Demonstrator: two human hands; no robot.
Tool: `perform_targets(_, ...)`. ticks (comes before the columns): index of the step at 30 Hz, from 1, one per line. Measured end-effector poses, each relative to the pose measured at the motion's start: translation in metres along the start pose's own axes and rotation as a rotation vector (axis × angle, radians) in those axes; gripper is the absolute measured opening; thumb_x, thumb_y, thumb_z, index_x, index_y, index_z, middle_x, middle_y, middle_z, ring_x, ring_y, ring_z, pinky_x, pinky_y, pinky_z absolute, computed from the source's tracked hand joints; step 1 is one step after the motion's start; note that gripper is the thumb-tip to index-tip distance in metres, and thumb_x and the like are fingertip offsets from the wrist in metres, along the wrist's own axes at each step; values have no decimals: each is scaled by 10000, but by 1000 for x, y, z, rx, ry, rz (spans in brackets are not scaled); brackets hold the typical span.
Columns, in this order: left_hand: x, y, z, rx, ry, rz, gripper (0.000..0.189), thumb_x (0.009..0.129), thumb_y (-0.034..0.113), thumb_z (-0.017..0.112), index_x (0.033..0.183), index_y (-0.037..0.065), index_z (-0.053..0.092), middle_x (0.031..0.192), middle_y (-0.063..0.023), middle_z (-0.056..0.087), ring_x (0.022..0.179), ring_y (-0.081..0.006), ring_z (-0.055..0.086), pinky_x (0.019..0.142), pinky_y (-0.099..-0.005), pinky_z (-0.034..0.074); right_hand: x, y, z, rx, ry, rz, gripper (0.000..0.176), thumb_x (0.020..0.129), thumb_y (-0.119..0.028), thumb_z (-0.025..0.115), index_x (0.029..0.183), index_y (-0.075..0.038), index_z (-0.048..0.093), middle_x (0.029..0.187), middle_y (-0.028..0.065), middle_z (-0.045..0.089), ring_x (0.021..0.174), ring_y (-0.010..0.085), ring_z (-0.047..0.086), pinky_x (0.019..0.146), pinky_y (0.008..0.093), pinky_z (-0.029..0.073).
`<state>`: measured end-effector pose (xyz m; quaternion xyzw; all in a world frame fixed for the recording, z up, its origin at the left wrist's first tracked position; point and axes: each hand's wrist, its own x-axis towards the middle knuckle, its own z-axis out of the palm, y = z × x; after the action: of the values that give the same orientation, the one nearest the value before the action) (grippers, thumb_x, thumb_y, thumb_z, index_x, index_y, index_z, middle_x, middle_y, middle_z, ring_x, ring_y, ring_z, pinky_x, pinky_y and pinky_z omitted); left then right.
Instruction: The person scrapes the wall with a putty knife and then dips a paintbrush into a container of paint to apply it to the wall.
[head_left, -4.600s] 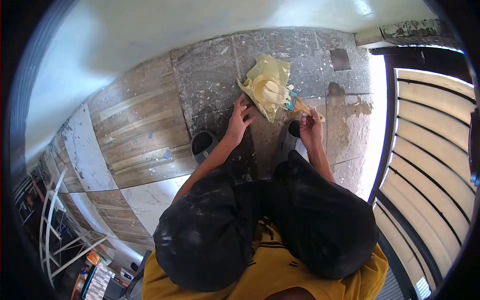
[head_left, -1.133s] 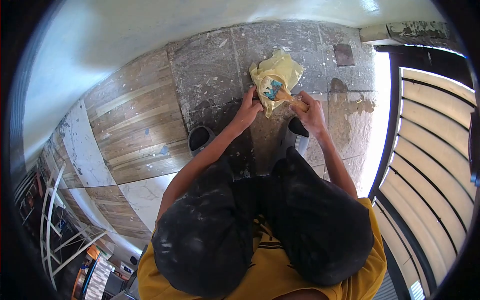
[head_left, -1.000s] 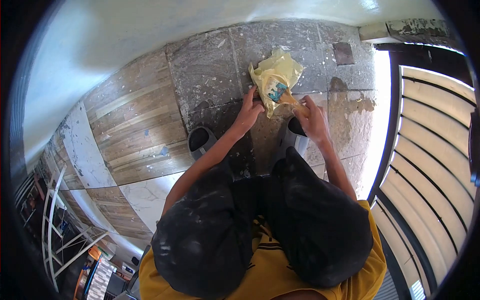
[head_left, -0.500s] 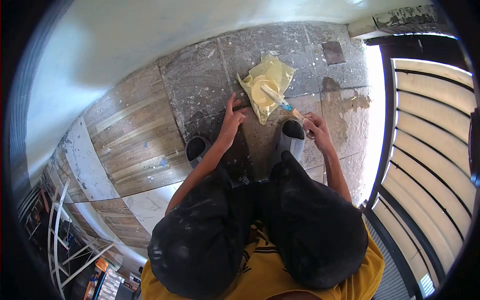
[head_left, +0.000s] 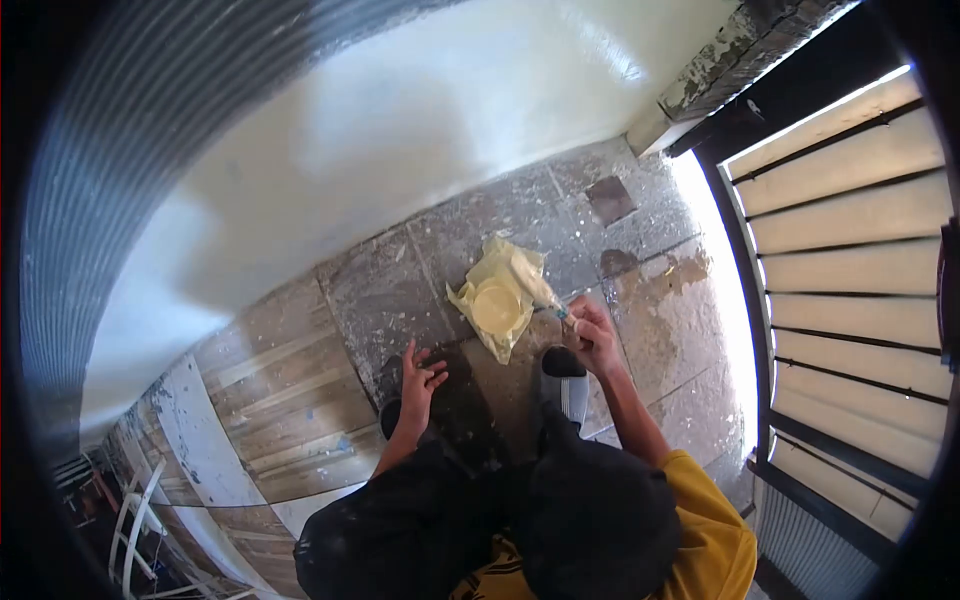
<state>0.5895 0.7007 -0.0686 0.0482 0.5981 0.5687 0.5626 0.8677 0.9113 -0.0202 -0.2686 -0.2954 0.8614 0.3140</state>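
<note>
My right hand [head_left: 595, 335] is closed around the handle of a paintbrush [head_left: 537, 283], whose pale, paint-coated bristles point up and to the left. The bristle end overlaps the right side of a round container of cream paint [head_left: 496, 305] in this view. Under and around that container spreads a crumpled yellowish plastic bag [head_left: 484, 268] on the floor. My left hand [head_left: 420, 380] hangs in the air over the floor, lower left of the bag, its fingers apart and holding nothing.
A pale painted wall [head_left: 400, 120] rises ahead, with corrugated sheeting [head_left: 150, 130] at its left. To the right stands a barred gate [head_left: 840, 270]. Paint-spotted tiles [head_left: 380, 285] cover the floor, and a white metal frame [head_left: 135, 520] stands lower left.
My head view has tilted up toward the wall. The brush has lifted from the paint's surface toward the container's right side. My left hand stays empty with fingers apart.
</note>
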Motion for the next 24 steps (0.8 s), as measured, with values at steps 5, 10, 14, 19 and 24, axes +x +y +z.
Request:
perform_targets(5, -2, 15, 15, 76, -34, 18, 766, 906, -10, 433, 1594, 176, 154, 1463, -145, 347, 1143, -250, 589, 953, -395, 524, 72, -42, 42, -320, 221, -557, 239, 908, -202, 689, 1014, -43, 545, 694, -11, 498, 549, 62, 410, 491, 236, 314)
perform_targets(10, -9, 23, 17, 175, -29, 30, 765, 905, 1, 433, 1594, 180, 153, 1475, -152, 346, 1094, -224, 609, 906, -353, 527, 121, -66, 89, -548, 448, -999, 276, 891, -67, 681, 1131, -4, 559, 871, 26, 613, 746, 65, 541, 649, 225, 426)
perform_targets(14, -14, 16, 3, 200, 27, 1, 765, 902, 12, 439, 1593, 181, 158, 1471, -151, 358, 1074, -213, 615, 882, -331, 524, 143, -82, 105, -522, 571, -1078, 296, 876, -65, 705, 1129, 0, 565, 829, 37, 619, 717, 66, 534, 632, 235, 428)
perform_targets(19, -17, 9, -9, 213, 46, -6, 770, 898, 12, 441, 1593, 189, 160, 1467, -150, 368, 1060, -208, 617, 868, -327, 527, 160, -99, 108, -673, 607, -1119, 278, 865, -83, 726, 1083, 16, 584, 695, 27, 593, 611, 67, 483, 557, 241, 393)
perform_targets(24, -13, 4, -10, 229, 47, -13, 759, 908, 7, 421, 1591, 214, 166, 1445, -120, 385, 1071, -223, 606, 877, -362, 530, 162, -107, 111, -765, 616, -1122, 267, 894, -118, 724, 1079, 17, 587, 748, 55, 617, 641, 74, 514, 577, 237, 416)
